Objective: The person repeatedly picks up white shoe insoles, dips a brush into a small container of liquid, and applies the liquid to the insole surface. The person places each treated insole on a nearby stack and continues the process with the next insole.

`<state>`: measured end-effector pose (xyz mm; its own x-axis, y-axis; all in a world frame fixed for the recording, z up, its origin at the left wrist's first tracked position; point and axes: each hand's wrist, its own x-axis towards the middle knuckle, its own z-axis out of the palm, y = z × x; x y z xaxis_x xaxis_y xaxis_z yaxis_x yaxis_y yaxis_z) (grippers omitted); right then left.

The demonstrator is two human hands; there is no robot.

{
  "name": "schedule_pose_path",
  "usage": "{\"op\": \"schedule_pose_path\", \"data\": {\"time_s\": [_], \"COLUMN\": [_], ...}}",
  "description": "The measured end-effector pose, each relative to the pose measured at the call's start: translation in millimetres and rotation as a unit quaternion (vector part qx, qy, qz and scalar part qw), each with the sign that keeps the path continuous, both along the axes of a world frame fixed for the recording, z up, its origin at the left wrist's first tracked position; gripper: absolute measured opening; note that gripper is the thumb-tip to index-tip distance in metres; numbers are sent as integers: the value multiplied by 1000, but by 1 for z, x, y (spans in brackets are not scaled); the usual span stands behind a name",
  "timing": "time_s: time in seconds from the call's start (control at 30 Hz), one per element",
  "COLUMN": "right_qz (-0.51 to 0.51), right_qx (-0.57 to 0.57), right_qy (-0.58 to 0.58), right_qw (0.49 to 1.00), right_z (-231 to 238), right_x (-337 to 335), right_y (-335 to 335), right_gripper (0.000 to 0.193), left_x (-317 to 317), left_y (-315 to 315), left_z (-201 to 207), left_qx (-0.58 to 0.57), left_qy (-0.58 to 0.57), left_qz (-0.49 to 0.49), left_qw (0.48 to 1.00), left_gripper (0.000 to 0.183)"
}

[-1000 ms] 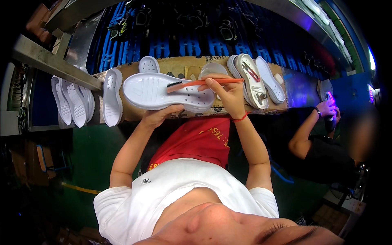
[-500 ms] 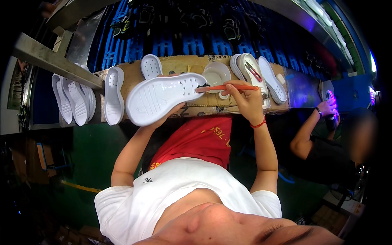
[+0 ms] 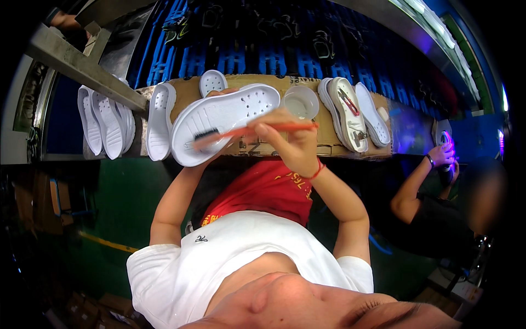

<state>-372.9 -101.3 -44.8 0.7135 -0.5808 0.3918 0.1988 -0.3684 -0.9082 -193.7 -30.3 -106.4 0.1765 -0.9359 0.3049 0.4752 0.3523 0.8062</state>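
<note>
A white shoe sole [image 3: 227, 116] is held up over the cardboard, its perforated end to the right. My left hand [image 3: 211, 156] grips it from beneath, mostly hidden, with fingers showing at its far edge. Between the fingers of my right hand [image 3: 293, 143] is an orange-handled brush [image 3: 235, 132]. Its dark bristles lie over the ribbed left end of the sole; whether they touch cannot be made out. Just beyond the right hand stands a translucent white bowl [image 3: 302, 102] with pale contents.
Several white soles [image 3: 109, 123] stand at the left, another sole [image 3: 160, 122] nearer. To the right, a sole [image 3: 341, 88] carries red-handled snips [image 3: 349, 102] and small metal pieces. Cardboard [image 3: 263, 143] covers the bench. A metal bar [image 3: 82, 68] crosses the left. A co-worker [image 3: 433, 192] works at the right.
My right hand has swung left with the brush, taking the bristles from the sole's perforated right end to its ribbed left end. The left hand still holds the sole.
</note>
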Motion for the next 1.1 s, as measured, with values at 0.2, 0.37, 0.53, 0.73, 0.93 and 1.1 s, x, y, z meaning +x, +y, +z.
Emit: {"op": "schedule_pose_path", "data": {"time_s": [0.2,0.37,0.53,0.73,0.93,1.1], "right_qz": [25,-64,-114,-160,-84,-322], "right_qx": [-159,-160,-193,70,172,147], "right_qy": [-15,100,144,86,-38,-295], "right_qw": [987,980,964,981,981,887], "right_z": [2,-8,-8,-18,-22,1], "right_x": [34,-19,-54,-51,-31,-79], "right_y": [-76,-114,-78,-31,21,27], "right_gripper": [11,11,16,18,17,17], "left_x": [-1,2,-5,-5,-8,-15], "left_y": [7,13,9,-8,-24,-101], "left_z": [-42,-26,9,-5,19,65], "left_qx": [126,87,11,-68,-94,-86], "left_qy": [-318,-219,-407,-318,-88,-17], "left_qz": [142,171,213,187,0,-237], "left_qw": [929,957,888,927,992,968], "left_gripper": [75,66,68,76,83,71]}}
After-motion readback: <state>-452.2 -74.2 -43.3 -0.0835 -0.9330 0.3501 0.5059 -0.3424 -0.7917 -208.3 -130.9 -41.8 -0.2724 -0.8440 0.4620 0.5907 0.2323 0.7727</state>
